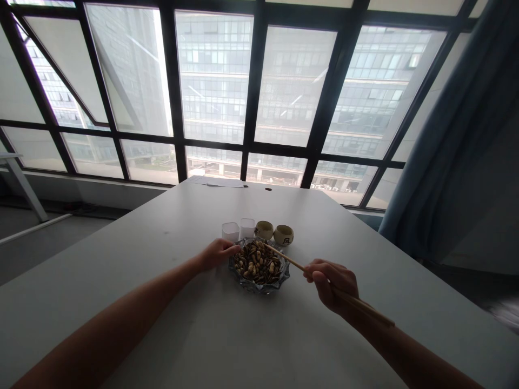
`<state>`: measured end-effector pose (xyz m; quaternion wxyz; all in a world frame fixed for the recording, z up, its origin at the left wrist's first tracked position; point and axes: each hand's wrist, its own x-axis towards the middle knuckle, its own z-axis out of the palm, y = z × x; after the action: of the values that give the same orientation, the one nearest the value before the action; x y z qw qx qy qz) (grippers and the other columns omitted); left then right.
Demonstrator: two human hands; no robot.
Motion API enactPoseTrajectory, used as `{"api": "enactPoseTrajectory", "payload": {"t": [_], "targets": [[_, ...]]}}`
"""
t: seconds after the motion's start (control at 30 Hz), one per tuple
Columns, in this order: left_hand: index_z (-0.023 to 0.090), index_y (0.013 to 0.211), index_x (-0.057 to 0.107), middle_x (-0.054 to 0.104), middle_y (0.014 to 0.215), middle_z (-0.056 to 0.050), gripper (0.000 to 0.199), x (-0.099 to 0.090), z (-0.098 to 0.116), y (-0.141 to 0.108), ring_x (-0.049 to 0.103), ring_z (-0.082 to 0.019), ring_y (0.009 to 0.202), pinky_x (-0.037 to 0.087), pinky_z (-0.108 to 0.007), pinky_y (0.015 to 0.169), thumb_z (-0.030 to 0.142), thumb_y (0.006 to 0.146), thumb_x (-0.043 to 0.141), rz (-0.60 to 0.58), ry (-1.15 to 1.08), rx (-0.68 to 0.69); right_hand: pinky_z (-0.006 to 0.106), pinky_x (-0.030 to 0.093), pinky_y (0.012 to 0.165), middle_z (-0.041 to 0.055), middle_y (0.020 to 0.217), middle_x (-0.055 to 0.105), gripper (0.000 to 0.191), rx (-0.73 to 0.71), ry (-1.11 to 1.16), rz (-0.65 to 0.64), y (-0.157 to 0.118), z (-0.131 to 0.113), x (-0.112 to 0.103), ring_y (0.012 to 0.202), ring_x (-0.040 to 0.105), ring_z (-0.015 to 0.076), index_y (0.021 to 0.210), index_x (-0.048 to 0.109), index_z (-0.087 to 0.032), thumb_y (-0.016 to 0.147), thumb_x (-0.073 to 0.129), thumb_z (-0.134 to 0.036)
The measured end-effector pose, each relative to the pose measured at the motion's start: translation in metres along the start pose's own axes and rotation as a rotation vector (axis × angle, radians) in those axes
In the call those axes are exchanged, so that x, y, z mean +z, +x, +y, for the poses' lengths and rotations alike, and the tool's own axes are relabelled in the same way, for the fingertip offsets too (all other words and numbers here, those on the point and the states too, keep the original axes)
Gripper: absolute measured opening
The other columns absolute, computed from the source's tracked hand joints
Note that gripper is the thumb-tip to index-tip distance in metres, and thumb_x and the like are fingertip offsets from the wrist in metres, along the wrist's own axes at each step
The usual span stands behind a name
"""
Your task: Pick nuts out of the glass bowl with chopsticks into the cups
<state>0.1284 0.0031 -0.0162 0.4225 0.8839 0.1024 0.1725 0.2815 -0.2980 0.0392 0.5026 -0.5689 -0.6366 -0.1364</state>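
A scalloped glass bowl (pixel 263 288) stands on the table, filled with peanuts (pixel 251 267) in their shells and dark sunflower seeds (pixel 261 278). My left hand (pixel 218 253) grips the bowl's left rim, thumb on the inner side. In my right hand (pixel 332 282) is a pair of wooden chopsticks (pixel 294 263); their tips reach into the nuts near the bowl's far side. Whether the tips pinch anything is too small to tell. Just behind the bowl are two small tan cups (pixel 283 235) with dark characters and two translucent white containers (pixel 230 232).
The long white table (pixel 170 319) runs toward a wall of windows. Papers (pixel 217 182) lie at its far edge. A blue curtain (pixel 438 140) hangs at the right, and another white table's leg (pixel 26 186) stands at the left.
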Motion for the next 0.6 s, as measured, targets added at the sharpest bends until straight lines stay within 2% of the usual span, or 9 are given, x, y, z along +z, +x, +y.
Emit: {"api": "enactPoseTrajectory", "payload": {"t": [0.1,0.27,0.37,0.43,0.5,0.6], "targets": [[0.017,0.055,0.042,0.026,0.055,0.006,0.061,0.000,-0.001,0.000,0.024,-0.009,0.056,0.020,-0.024,0.052,0.073,0.080,0.048,0.000,0.002,0.007,0.029,0.052,0.051,0.0059,0.057,0.067,0.049,0.029,-0.008,-0.005,-0.001,0.002,0.000,0.053,0.065,0.0182,0.068,0.067,-0.023,0.096,0.046,-0.058],[0.017,0.055,0.041,0.026,0.054,0.005,0.061,0.001,-0.003,0.001,0.025,-0.009,0.055,0.020,-0.024,0.052,0.072,0.081,0.047,-0.007,0.021,0.020,0.028,0.052,0.050,0.0054,0.058,0.068,0.045,-0.002,0.030,0.008,-0.001,0.000,0.000,0.052,0.065,0.0174,0.069,0.068,-0.022,0.096,0.051,-0.054],[0.018,0.054,0.039,0.026,0.053,0.006,0.060,0.002,-0.003,0.000,0.025,-0.009,0.054,0.019,-0.024,0.051,0.070,0.082,0.046,0.033,0.055,0.025,0.028,0.051,0.045,0.0049,0.055,0.066,0.049,0.144,0.110,0.091,0.002,-0.005,0.004,0.047,0.063,0.0165,0.067,0.067,-0.021,0.092,0.053,-0.061],[0.018,0.052,0.036,0.025,0.052,0.006,0.059,0.002,-0.002,0.000,0.026,-0.008,0.053,0.019,-0.024,0.051,0.068,0.084,0.043,0.132,0.107,0.029,0.027,0.049,0.040,0.0039,0.052,0.064,0.050,0.321,0.208,0.226,0.006,-0.007,0.007,0.041,0.059,0.0153,0.068,0.066,-0.020,0.091,0.054,-0.063],[0.019,0.051,0.036,0.026,0.050,0.006,0.057,0.002,0.000,0.000,0.027,-0.009,0.051,0.020,-0.024,0.052,0.063,0.087,0.040,0.300,0.183,0.030,0.027,0.048,0.036,0.0033,0.049,0.063,0.051,0.480,0.315,0.338,0.009,-0.004,0.009,0.037,0.056,0.0151,0.070,0.064,-0.018,0.087,0.057,-0.066],[0.018,0.060,0.048,0.037,0.052,0.006,0.043,0.001,0.001,-0.001,0.035,-0.009,0.051,0.026,-0.024,0.054,0.051,0.088,0.045,0.577,0.310,0.004,0.026,0.046,0.034,0.0043,0.048,0.062,0.054,0.603,0.397,0.393,0.012,0.005,0.010,0.037,0.056,0.0157,0.070,0.064,-0.016,0.081,0.063,-0.069]]}}
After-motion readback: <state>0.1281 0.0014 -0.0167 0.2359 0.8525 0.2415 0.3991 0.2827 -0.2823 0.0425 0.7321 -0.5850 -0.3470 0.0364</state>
